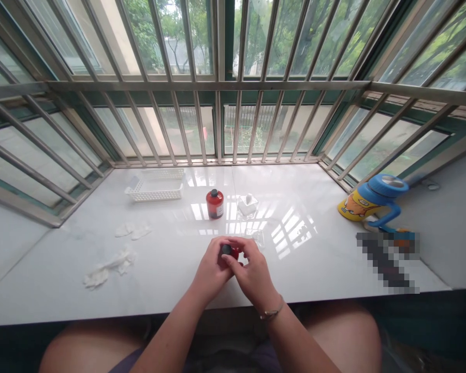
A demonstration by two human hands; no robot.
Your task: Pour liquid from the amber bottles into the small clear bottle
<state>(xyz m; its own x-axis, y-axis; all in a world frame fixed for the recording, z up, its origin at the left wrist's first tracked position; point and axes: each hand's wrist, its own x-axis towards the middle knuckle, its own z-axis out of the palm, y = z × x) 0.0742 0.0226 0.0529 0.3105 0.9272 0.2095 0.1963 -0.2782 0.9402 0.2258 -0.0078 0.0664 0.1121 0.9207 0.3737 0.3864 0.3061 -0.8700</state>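
Near the front of the white tabletop, both hands close around a small red bottle (pixel 235 254) with a black cap (pixel 226 249). My left hand (pixel 213 265) wraps its left side. My right hand (pixel 254 267), with a bracelet at the wrist, curls over from the right, its thumb by the cap. Much of the bottle is hidden by the fingers. Just beyond the hands lies a transparent lid or shallow box (pixel 258 237). Farther back, a similar red bottle (pixel 215 205) with a black cap and pale label stands upright. Beside it sits a small transparent box with white material (pixel 248 203).
A white perforated basket (pixel 155 194) stands at the back left. Crumpled whitish gloves or wipes (pixel 111 267) lie on the left, with another pair (pixel 132 230) behind. At right are a blue-and-yellow bottle (pixel 368 199) and a blurred-out dark object (pixel 384 261). Metal bars (pixel 209 87) enclose the table.
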